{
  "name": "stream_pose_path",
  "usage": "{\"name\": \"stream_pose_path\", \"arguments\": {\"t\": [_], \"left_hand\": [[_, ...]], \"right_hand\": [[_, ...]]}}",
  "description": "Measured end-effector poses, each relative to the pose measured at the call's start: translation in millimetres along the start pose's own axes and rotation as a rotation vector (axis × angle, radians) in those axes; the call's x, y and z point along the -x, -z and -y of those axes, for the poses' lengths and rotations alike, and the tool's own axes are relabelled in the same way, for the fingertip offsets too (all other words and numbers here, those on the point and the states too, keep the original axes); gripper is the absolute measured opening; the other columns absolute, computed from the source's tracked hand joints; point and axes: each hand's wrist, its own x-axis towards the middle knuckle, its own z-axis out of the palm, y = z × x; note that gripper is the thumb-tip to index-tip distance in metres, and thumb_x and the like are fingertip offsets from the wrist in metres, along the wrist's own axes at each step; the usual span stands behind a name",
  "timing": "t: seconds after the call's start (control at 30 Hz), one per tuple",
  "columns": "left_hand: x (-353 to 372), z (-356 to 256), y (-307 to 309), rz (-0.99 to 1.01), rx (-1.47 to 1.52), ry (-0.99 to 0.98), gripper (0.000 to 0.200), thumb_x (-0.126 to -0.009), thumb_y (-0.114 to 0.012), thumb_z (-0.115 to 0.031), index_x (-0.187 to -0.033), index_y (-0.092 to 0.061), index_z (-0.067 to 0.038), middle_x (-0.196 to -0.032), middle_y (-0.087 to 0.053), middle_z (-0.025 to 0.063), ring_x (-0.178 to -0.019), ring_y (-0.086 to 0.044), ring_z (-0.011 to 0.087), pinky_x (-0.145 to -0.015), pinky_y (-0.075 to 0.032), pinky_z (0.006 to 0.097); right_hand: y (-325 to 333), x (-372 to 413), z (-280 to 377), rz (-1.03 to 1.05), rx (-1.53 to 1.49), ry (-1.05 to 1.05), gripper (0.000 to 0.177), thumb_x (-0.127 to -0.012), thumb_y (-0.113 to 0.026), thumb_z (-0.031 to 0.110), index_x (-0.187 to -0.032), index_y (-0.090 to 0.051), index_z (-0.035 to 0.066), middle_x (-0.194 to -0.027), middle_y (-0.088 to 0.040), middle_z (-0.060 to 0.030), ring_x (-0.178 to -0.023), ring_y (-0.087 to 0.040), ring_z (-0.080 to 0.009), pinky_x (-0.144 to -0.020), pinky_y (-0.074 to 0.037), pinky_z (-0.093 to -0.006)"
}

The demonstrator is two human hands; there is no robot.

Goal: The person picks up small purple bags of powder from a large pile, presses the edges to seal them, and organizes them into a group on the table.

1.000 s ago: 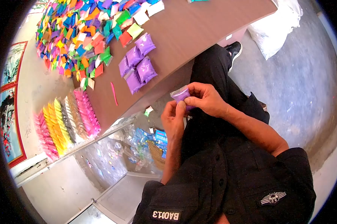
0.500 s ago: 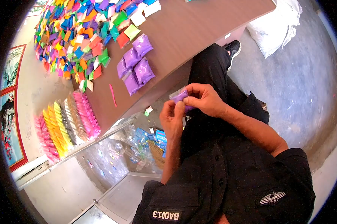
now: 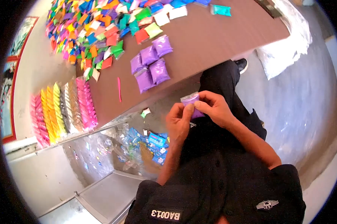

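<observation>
Between my two hands, above my lap, is a small clear plastic bag of purple clay-like stuff (image 3: pixel 191 99). My left hand (image 3: pixel 179 118) pinches its left side with thumb and fingers. On the other side my right hand (image 3: pixel 214 107) grips the bag, its thumb pressed near the top edge. The bag's lower part shows below the thumbs. Several similar purple bags (image 3: pixel 159 71) lie grouped on the brown table (image 3: pixel 209 41) ahead of me. A thin pink plastic stick (image 3: pixel 119 89) rests to their left.
A big heap of small coloured packets (image 3: pixel 97 30) covers the table's far left. Rows of twisted coloured bags (image 3: pixel 60 112) stand at the left edge. Below lie blue wrappers and clear plastic (image 3: pixel 157 142) on the floor. A white sack (image 3: pixel 284 56) sits at the right.
The view has shifted, so the table and its packets appear farther right. My hands stay on the purple bag; its upper edge now shows more plainly between my thumbs.
</observation>
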Motion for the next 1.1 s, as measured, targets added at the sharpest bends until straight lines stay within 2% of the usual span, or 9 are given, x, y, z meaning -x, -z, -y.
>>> {"name": "stream_pose_path", "arguments": {"t": [0.2,0.3,0.43,0.5,0.6,0.67,0.73,0.87,1.1], "left_hand": [[-16.1,0.9,36.7,-0.251,-0.095,-0.193,0.017,-0.099,-0.064,-0.015,-0.107,-0.068,-0.001,-0.084,-0.069,0.0043,-0.071,-0.059,0.0082,-0.063,-0.048,0.0242],[-36.1,-15.7,78.5,-0.406,-0.115,-0.275,0.015,-0.098,-0.070,-0.016,-0.104,-0.069,-0.002,-0.089,-0.066,-0.0007,-0.080,-0.058,0.0063,-0.072,-0.048,0.0224],[-73.5,-34.3,135.1,-0.646,-0.468,-0.481,0.016,-0.096,-0.071,-0.016,-0.099,-0.070,0.000,-0.084,-0.068,0.0017,-0.075,-0.060,0.0089,-0.070,-0.050,0.0262],[-95.1,-32.7,163.5,-0.738,-0.717,-0.492,0.016,-0.094,-0.072,-0.015,-0.101,-0.070,0.000,-0.089,-0.071,0.0094,-0.078,-0.066,0.0184,-0.074,-0.053,0.0329],[-122.6,-26.8,196.9,-0.745,-0.986,-0.660,0.016,-0.092,-0.072,-0.014,-0.101,-0.071,-0.001,-0.097,-0.071,0.0159,-0.086,-0.068,0.0289,-0.079,-0.054,0.0395],[-128.5,-17.2,204.9,-0.720,-0.966,-0.620,0.016,-0.092,-0.072,-0.013,-0.102,-0.071,-0.001,-0.099,-0.071,0.0164,-0.089,-0.067,0.0310,-0.081,-0.054,0.0411],[-130.8,-10.1,202.8,-0.691,-0.945,-0.571,0.017,-0.091,-0.072,-0.013,-0.102,-0.071,-0.001,-0.101,-0.070,0.0169,-0.093,-0.066,0.0330,-0.083,-0.053,0.0427],[-134.3,-8.8,203.2,-0.697,-0.937,-0.505,0.020,-0.091,-0.073,-0.014,-0.105,-0.070,0.000,-0.104,-0.071,0.0162,-0.096,-0.067,0.0330,-0.085,-0.053,0.0435],[-132.8,-11.7,201.5,-0.701,-0.987,-0.517,0.019,-0.091,-0.073,-0.011,-0.106,-0.070,0.000,-0.107,-0.071,0.0156,-0.099,-0.066,0.0329,-0.088,-0.053,0.0423]], "right_hand": [[25.9,-14.3,57.3,-0.200,0.190,0.163,0.022,-0.097,-0.067,0.013,-0.115,-0.067,0.000,-0.100,-0.069,-0.0002,-0.089,-0.060,-0.0061,-0.080,-0.050,-0.0237],[43.5,-35.3,88.0,-0.257,0.222,0.158,0.023,-0.097,-0.067,0.013,-0.116,-0.068,0.000,-0.101,-0.069,-0.0011,-0.091,-0.061,-0.0073,-0.080,-0.051,-0.0248],[55.6,-71.2,111.1,-0.313,0.511,0.252,0.027,-0.097,-0.068,0.014,-0.119,-0.066,-0.002,-0.103,-0.072,-0.0066,-0.093,-0.065,-0.0114,-0.082,-0.053,-0.0280],[60.7,-88.7,114.2,-0.346,0.655,0.288,0.033,-0.095,-0.070,0.014,-0.123,-0.063,-0.002,-0.102,-0.074,-0.0119,-0.091,-0.068,-0.0159,-0.082,-0.055,-0.0298],[66.6,-105.9,109.2,-0.415,0.970,0.308,0.038,-0.092,-0.072,0.015,-0.124,-0.062,-0.001,-0.099,-0.074,-0.0129,-0.089,-0.071,-0.0204,-0.082,-0.055,-0.0321],[58.9,-106.4,108.5,-0.451,1.052,0.277,0.039,-0.090,-0.073,0.016,-0.124,-0.062,0.001,-0.107,-0.072,-0.0152,-0.092,-0.071,-0.0264,-0.082,-0.056,-0.0350],[54.6,-101.0,104.1,-0.563,1.241,0.473,0.032,-0.089,-0.072,0.014,-0.119,-0.066,0.002,-0.120,-0.067,-0.0174,-0.102,-0.068,-0.0310,-0.087,-0.055,-0.0383],[54.0,-92.8,96.1,-0.416,1.462,0.760,0.038,-0.089,-0.069,0.011,-0.126,-0.063,0.001,-0.130,-0.061,-0.0211,-0.116,-0.060,-0.0384,-0.096,-0.050,-0.0434],[51.1,-88.9,79.0,-0.272,1.625,0.666,0.049,-0.088,-0.069,0.011,-0.133,-0.058,-0.003,-0.139,-0.057,-0.0213,-0.130,-0.054,-0.0388,-0.108,-0.040,-0.0489]]}}
